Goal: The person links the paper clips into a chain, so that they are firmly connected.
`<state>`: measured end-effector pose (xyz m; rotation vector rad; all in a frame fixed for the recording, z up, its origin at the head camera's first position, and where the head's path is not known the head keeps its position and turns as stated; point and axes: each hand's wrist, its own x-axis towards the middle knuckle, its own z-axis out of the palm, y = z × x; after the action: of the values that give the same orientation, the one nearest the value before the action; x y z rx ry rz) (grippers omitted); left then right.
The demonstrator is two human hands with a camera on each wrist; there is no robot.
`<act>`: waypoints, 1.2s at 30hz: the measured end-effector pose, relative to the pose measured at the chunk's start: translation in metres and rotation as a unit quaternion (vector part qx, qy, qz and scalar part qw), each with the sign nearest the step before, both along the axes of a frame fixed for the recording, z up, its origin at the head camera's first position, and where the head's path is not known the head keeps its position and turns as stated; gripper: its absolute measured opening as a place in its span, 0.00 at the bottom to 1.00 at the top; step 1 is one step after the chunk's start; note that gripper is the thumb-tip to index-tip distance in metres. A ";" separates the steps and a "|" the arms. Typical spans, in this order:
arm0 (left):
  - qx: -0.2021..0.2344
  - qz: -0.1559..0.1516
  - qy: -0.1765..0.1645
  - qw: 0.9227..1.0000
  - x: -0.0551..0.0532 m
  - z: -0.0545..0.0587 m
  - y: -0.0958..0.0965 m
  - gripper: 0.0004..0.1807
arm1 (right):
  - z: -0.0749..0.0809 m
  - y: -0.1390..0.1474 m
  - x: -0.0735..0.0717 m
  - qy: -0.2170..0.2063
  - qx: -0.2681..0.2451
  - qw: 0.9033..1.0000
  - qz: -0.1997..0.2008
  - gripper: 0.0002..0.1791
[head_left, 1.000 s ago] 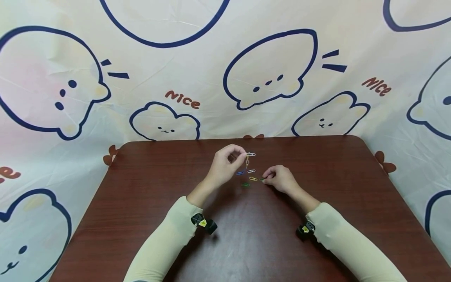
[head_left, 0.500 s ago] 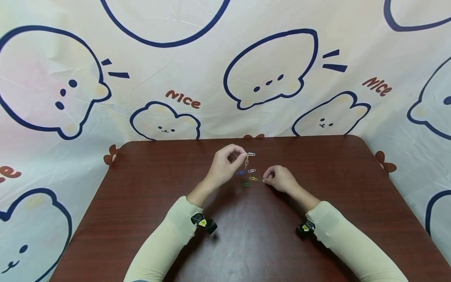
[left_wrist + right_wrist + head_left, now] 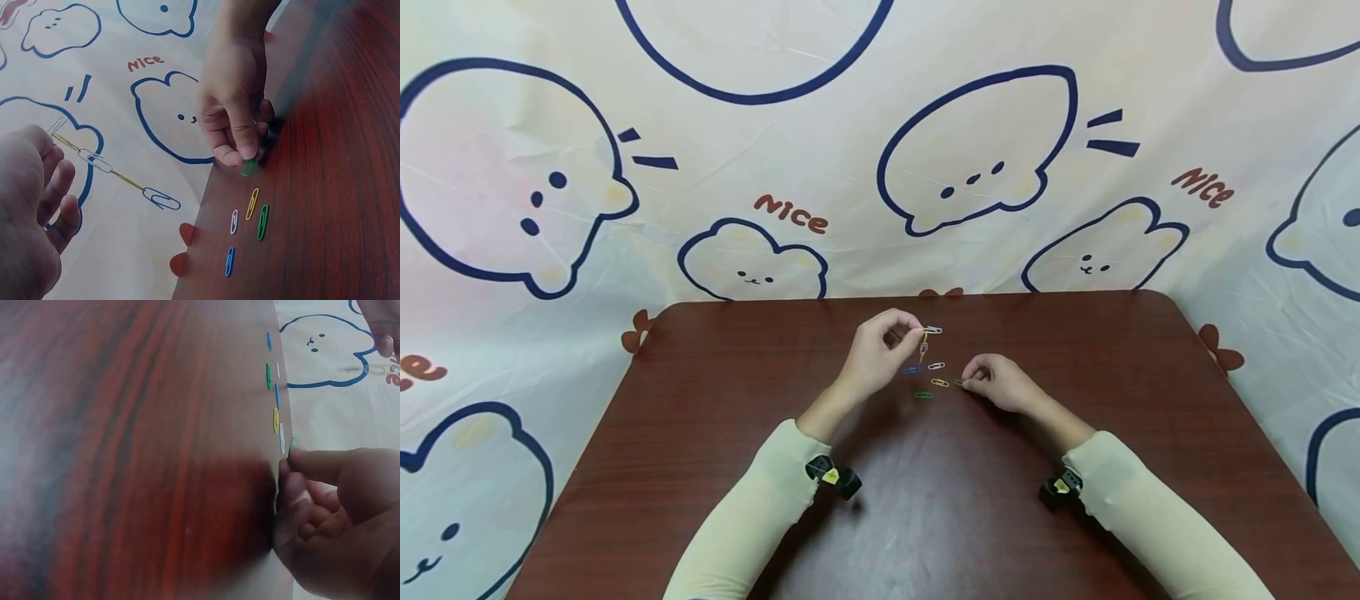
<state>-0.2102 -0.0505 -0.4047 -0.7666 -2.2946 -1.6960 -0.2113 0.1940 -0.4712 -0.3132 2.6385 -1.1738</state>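
In the head view my left hand [image 3: 880,350] pinches the top of a paper clip chain [image 3: 923,347] above the table. The left wrist view shows its white, yellow and blue links, with a blue clip [image 3: 161,199] at the free end. My right hand [image 3: 1003,383] pinches a green paper clip [image 3: 248,167] between thumb and index finger, low over the table. Between the hands lie loose paper clips: a yellow one [image 3: 252,204], a second green one [image 3: 263,222], a white one [image 3: 234,222] and a blue one [image 3: 230,261].
The brown wooden table [image 3: 895,533] has rounded far corners. Behind it hangs a pale cloth [image 3: 850,150] printed with blue cartoon outlines. A small black camera [image 3: 848,483] is strapped at the left wrist, and another [image 3: 1056,490] at the right.
The right hand and forearm have shifted slightly to the right, the fingers still at the green clip. The hanging chain has swung a little left; the left hand stays nearly still.
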 end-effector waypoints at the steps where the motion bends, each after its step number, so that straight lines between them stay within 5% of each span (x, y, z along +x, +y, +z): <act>1: 0.000 0.000 0.000 1.000 0.002 0.002 0.000 0.03 | 0.000 0.001 0.000 0.001 -0.004 1.000 0.005 0.02; 8: 0.003 -0.002 0.009 1.000 0.020 0.029 -0.002 0.02 | 0.001 0.007 0.003 0.024 -0.008 1.000 0.000 0.03; 24: 0.007 -0.004 0.007 1.000 0.018 0.028 -0.003 0.03 | 0.047 0.025 0.008 0.067 -0.043 0.997 -0.019 0.03; 31: 0.003 -0.009 0.005 1.000 -0.005 -0.005 -0.006 0.03 | 0.070 0.025 0.013 0.070 -0.046 0.996 -0.028 0.04; 36: 0.003 -0.006 0.007 1.000 -0.005 -0.005 -0.005 0.02 | 0.079 0.024 0.015 0.074 -0.058 0.995 -0.032 0.04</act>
<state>-0.2156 -0.0558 -0.4096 -0.7890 -2.2797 -1.6952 -0.1960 0.2177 -0.3925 -0.3530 2.7294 -1.3792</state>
